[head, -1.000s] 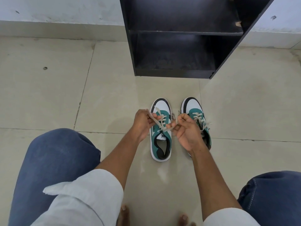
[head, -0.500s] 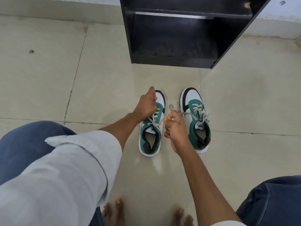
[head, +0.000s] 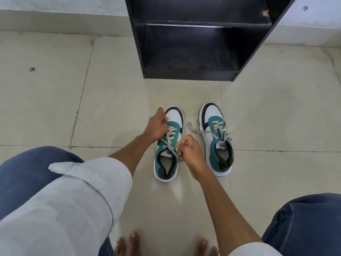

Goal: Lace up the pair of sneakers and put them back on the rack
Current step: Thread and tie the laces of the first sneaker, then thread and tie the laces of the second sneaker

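Note:
Two green, white and black sneakers stand side by side on the tiled floor, toes toward the rack. My left hand [head: 156, 125] rests on the left sneaker [head: 167, 159] near its toe, fingers closed on the upper end of its beige lace [head: 170, 139]. My right hand [head: 189, 151] is a fist just right of that shoe's tongue, gripping the lace's other end. The right sneaker [head: 217, 143] stands untouched, its lace ends lying loose on the floor to its left.
A black shoe rack [head: 193, 45] with open shelves stands straight ahead against the wall. My knees in blue jeans flank the view at lower left and lower right, and my bare toes [head: 132, 242] show at the bottom edge.
My left hand went from the middle of the left sneaker's laces up to its toe end. My right hand pulled back toward the tongue. The left sneaker slid slightly left.

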